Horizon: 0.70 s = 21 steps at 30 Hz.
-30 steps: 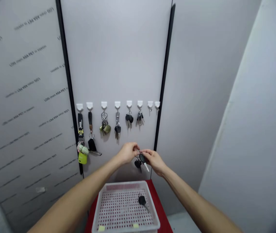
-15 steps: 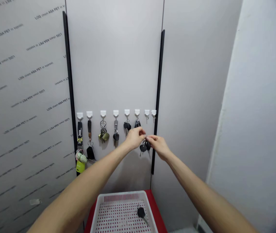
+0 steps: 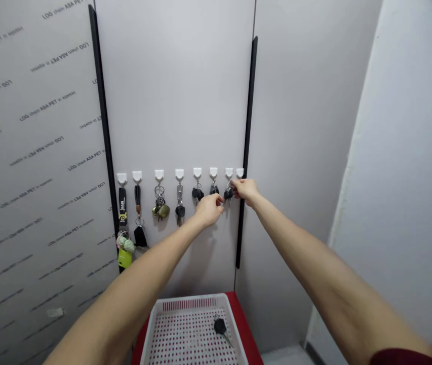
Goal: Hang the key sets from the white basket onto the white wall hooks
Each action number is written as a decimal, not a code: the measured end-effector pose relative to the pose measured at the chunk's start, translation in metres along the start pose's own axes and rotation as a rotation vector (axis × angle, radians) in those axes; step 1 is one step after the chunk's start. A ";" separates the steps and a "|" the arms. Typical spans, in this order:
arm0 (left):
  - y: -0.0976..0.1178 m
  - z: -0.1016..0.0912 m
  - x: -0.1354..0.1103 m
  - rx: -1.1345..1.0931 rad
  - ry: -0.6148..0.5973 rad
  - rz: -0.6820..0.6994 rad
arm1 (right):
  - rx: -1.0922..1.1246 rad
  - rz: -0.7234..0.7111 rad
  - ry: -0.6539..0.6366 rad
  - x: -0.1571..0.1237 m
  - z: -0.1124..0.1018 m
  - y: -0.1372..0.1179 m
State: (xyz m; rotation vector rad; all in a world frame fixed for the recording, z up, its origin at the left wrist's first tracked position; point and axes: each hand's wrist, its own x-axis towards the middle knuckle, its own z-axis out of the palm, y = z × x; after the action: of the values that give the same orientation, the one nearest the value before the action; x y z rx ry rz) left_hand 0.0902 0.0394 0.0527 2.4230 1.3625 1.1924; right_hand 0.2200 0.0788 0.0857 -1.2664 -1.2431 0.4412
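Observation:
My right hand (image 3: 246, 190) pinches the ring of a small bunch of keys (image 3: 228, 193) with black heads, just below the white hook (image 3: 229, 173) second from the right. Whether the ring sits on that hook is too small to tell. Lower and to the left, my left hand (image 3: 210, 209) has its fingers loosely bent and apart, with nothing visible in them. It partly covers the dark keys (image 3: 214, 189) on the neighbouring hook. Another bunch with black heads (image 3: 197, 193) hangs just left of those.
More key bunches hang leftward, including brass-coloured keys (image 3: 161, 210) and a black lanyard (image 3: 123, 205) with a yellow-green tag. Below, a white perforated basket (image 3: 155, 324) on a red surface (image 3: 240, 319) contains a black-headed key (image 3: 220, 327). Black strips (image 3: 249, 116) flank the panel.
My right hand has raised the keys from below the hooks up to the second hook from the right. My left hand has let go of them and stays a little lower, to the left.

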 end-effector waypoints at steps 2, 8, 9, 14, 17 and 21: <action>-0.008 0.004 -0.009 -0.010 -0.034 -0.015 | -0.053 0.008 -0.020 -0.002 -0.001 0.006; -0.054 0.050 -0.068 -0.122 -0.249 -0.138 | -0.359 -0.173 -0.035 -0.052 -0.003 0.064; -0.064 0.063 -0.084 -0.141 -0.302 -0.167 | -0.411 -0.206 -0.120 -0.070 -0.001 0.079; -0.099 0.118 -0.161 -0.115 -0.530 -0.298 | -0.605 -0.248 -0.727 -0.168 0.014 0.148; -0.109 0.136 -0.187 -0.047 -0.580 -0.322 | -0.923 -0.390 -0.909 -0.199 0.021 0.170; -0.114 0.140 -0.192 -0.050 -0.545 -0.330 | -1.152 -0.498 -0.852 -0.208 0.034 0.179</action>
State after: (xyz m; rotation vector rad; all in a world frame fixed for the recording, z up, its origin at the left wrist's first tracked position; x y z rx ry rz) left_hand 0.0540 -0.0033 -0.2047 2.1411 1.4400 0.4366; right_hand 0.1823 -0.0191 -0.1702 -1.6472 -2.6863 -0.2167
